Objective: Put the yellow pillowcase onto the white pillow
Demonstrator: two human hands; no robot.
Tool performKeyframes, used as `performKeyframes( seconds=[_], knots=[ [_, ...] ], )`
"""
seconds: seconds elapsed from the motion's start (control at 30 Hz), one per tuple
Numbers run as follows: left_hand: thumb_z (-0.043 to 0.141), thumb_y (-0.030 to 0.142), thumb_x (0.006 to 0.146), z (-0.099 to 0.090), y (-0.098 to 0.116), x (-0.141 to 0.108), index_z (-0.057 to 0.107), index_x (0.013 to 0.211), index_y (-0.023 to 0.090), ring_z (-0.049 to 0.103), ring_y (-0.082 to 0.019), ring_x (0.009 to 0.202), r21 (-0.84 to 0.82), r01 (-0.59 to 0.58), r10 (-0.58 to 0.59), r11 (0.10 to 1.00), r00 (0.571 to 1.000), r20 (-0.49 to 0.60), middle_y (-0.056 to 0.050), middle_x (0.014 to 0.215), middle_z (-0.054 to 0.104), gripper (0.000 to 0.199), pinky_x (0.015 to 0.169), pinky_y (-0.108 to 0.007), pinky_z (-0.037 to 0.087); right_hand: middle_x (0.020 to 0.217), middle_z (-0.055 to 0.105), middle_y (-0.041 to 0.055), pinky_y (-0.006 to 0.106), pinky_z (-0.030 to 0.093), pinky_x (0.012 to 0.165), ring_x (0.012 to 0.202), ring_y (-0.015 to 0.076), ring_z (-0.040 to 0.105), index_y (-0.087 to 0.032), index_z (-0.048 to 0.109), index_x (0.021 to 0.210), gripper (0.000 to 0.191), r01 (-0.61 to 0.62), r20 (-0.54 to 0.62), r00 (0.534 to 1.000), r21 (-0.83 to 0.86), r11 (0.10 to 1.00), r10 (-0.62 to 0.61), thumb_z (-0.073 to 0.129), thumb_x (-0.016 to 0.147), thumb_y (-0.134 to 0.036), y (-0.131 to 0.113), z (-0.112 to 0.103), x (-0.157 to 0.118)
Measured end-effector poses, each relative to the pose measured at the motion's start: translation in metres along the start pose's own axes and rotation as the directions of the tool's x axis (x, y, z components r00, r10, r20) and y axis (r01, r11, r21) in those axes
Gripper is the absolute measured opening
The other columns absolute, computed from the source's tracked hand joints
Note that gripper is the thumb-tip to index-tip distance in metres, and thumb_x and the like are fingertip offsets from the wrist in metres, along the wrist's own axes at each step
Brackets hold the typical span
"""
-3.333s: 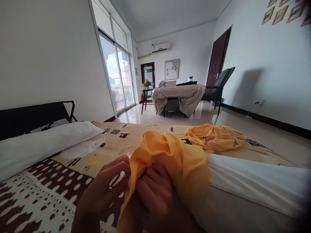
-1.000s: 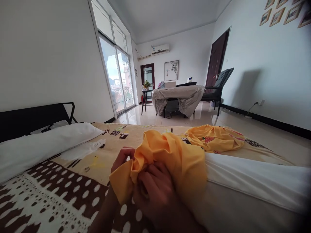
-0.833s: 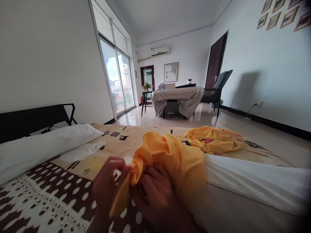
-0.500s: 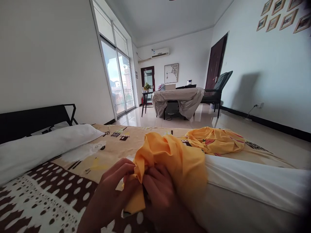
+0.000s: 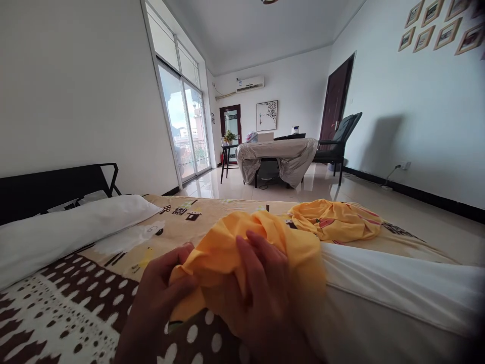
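A bunched yellow cloth [image 5: 303, 253] lies around the near end of a white pillow or cushion [image 5: 379, 288] on the bed. My left hand [image 5: 162, 288] pinches the left edge of this cloth between thumb and fingers. My right hand [image 5: 261, 288] is closed on the cloth's folds, with its fingertips on top and its thumb partly hidden. Farther back on the bed, a second crumpled yellow cloth [image 5: 341, 220] with a red print lies untouched.
A white pillow [image 5: 87, 217] rests at the left by the black headboard [image 5: 56, 184]. The patterned bedsheet [image 5: 189, 227] spreads beneath. Beyond the bed stand a covered table [image 5: 278, 147], a black chair [image 5: 337, 144] and a small plant stand [image 5: 229, 146].
My left hand has shifted left, drawing the cloth's edge outward. My right hand has risen, and its fingers now lie over the top of the folds.
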State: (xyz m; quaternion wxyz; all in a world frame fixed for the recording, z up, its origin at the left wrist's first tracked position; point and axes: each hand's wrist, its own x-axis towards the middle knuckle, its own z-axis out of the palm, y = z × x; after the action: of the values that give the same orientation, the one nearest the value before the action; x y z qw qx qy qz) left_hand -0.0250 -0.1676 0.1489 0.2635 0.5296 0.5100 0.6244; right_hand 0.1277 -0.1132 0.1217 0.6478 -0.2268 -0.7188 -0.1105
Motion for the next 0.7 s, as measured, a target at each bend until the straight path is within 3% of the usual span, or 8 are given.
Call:
performKeyframes(
  seconds=[0.1, 0.17, 0.27, 0.4, 0.5, 0.7],
  knots=[
    [0.073, 0.036, 0.060, 0.005, 0.002, -0.004, 0.051, 0.053, 0.016, 0.048, -0.014, 0.060, 0.147, -0.107, 0.100, 0.983, 0.993, 0.056, 0.000, 0.061, 0.051, 0.030, 0.054, -0.022, 0.042, 0.100, 0.063, 0.0097, 0.039, 0.045, 0.084, 0.094, 0.0220, 0.056, -0.014, 0.054, 0.112, 0.029, 0.002, 0.085, 0.996, 0.049, 0.999, -0.006, 0.048, 0.084, -0.009, 0.005, -0.006, 0.004],
    [0.071, 0.035, 0.066, 0.008, 0.004, -0.007, 0.051, 0.053, 0.017, 0.049, -0.014, 0.060, 0.266, -0.175, 0.166, 0.948, 0.985, 0.056, 0.000, 0.061, 0.051, 0.030, 0.055, -0.022, 0.042, 0.083, 0.061, 0.0041, 0.035, 0.044, 0.076, 0.079, 0.0179, 0.054, -0.016, 0.055, 0.100, 0.020, -0.046, 0.123, 0.992, 0.127, 0.991, 0.030, 0.047, 0.084, -0.008, 0.008, -0.008, 0.004],
    [0.061, 0.033, 0.076, 0.009, 0.005, -0.011, 0.054, 0.060, 0.018, 0.050, -0.013, 0.059, 0.411, -0.248, 0.269, 0.877, 0.963, 0.007, 0.000, 0.064, 0.055, 0.023, 0.055, -0.021, 0.041, 0.078, 0.056, 0.0019, 0.034, 0.043, 0.073, 0.074, 0.0165, 0.050, -0.018, 0.053, 0.094, 0.016, -0.102, 0.109, 0.991, 0.201, 0.974, 0.081, 0.047, 0.083, -0.009, 0.010, -0.009, 0.001],
    [0.059, 0.028, 0.074, 0.003, 0.001, -0.011, 0.061, 0.075, 0.021, 0.056, -0.015, 0.068, 0.539, -0.278, 0.388, 0.795, 0.916, -0.100, 0.000, 0.076, 0.062, 0.008, 0.063, -0.023, 0.044, 0.075, 0.053, 0.0010, 0.032, 0.044, 0.070, 0.073, 0.0157, 0.048, -0.020, 0.055, 0.089, 0.016, -0.120, 0.051, 0.993, 0.258, 0.959, 0.111, 0.049, 0.082, -0.006, 0.007, -0.008, 0.001],
    [0.061, 0.028, 0.071, 0.000, 0.000, -0.008, 0.061, 0.079, 0.021, 0.057, -0.017, 0.072, 0.500, -0.243, 0.349, 0.831, 0.928, -0.130, -0.001, 0.080, 0.063, 0.011, 0.064, -0.023, 0.045, 0.074, 0.054, 0.0009, 0.030, 0.045, 0.068, 0.072, 0.0152, 0.051, -0.020, 0.057, 0.084, 0.015, -0.118, 0.042, 0.993, 0.266, 0.957, 0.111, 0.053, 0.081, -0.006, 0.005, -0.013, 0.006],
    [0.064, 0.031, 0.073, 0.000, 0.006, -0.004, 0.051, 0.071, 0.019, 0.054, -0.013, 0.068, 0.238, -0.157, 0.210, 0.958, 0.953, -0.216, -0.001, 0.083, 0.058, 0.018, 0.051, -0.017, 0.045, 0.069, 0.059, 0.0014, 0.029, 0.046, 0.062, 0.065, 0.0144, 0.055, -0.019, 0.062, 0.085, 0.015, 0.015, -0.010, 1.000, 0.144, 0.989, -0.014, 0.058, 0.080, -0.005, 0.004, -0.034, 0.015]
  ],
)
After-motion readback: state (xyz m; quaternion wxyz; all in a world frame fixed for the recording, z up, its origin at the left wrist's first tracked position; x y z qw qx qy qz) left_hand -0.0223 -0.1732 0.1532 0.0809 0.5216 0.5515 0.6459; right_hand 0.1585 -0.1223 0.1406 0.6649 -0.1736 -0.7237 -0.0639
